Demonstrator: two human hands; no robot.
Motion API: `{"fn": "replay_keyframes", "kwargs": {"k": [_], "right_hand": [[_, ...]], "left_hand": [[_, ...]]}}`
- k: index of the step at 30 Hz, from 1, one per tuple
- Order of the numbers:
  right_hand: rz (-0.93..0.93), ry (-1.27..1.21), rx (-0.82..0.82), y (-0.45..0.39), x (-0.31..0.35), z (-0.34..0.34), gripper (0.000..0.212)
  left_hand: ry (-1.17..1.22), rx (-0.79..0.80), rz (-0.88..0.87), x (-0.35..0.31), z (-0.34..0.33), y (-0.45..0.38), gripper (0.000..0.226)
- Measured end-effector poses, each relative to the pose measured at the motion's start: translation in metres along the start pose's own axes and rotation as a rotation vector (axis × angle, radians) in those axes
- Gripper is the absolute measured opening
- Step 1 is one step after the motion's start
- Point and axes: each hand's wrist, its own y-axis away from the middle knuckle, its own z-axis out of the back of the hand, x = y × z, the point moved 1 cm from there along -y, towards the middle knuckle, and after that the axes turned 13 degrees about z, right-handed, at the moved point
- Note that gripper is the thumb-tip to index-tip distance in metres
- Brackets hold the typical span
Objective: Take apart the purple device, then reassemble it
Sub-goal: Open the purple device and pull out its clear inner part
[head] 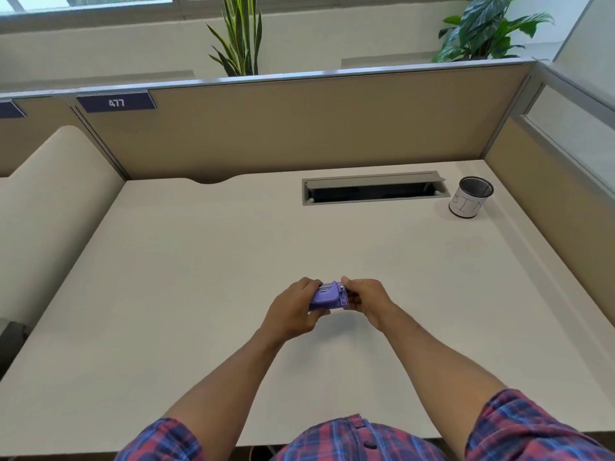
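Head view: at lower centre of the frame, a person in a plaid shirt (359, 439) holds the purple device (327, 297) in both hands above a pale desk (199, 261). The left hand (294, 306) wraps around the device's left end, its fingers curled under and behind the body, so most of that side is hidden. The right hand (364, 299) pinches the right end, thumb on top beside a small silvery part, fingers pressed against the end face. Whether the device touches the desk or hangs just over it cannot be told. Its top shows a slot-like grey detail too small to make out.

In the upper right of the desk, a mesh cup (471, 197) stands upright, its white paper wrap bearing hand-drawn letters only partly readable. Left of it, a cable tray (374, 188) sits open, its inside dark. A plate (115, 102) reading 477 hangs on the partition (299, 128) at upper left; two plants rise behind, cut off by the frame's top edge.
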Motion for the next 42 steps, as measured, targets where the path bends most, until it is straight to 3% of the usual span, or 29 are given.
{"fn": "replay_keyframes", "kwargs": {"k": [12,21,26,35,42], "right_hand": [[-0.092,-0.139,-0.051,0.008,-0.01,0.0,0.026],[-0.055,-0.283,0.133,0.018,-0.016,0.009,0.028],[-0.007,-0.368,0.124,0.019,-0.017,0.004,0.028],[0.021,-0.396,0.107,0.021,-0.019,-0.002,0.028],[0.024,-0.241,0.169,0.016,-0.004,0.004,0.032]], "left_hand": [[0.047,0.046,0.027,-0.003,0.001,-0.005,0.05],[0.105,0.038,0.063,-0.003,0.007,-0.011,0.047],[0.132,0.045,0.091,-0.004,0.008,-0.013,0.048],[0.164,0.043,0.104,-0.005,0.005,-0.014,0.045],[0.142,0.093,0.095,-0.003,0.005,-0.013,0.045]]}}
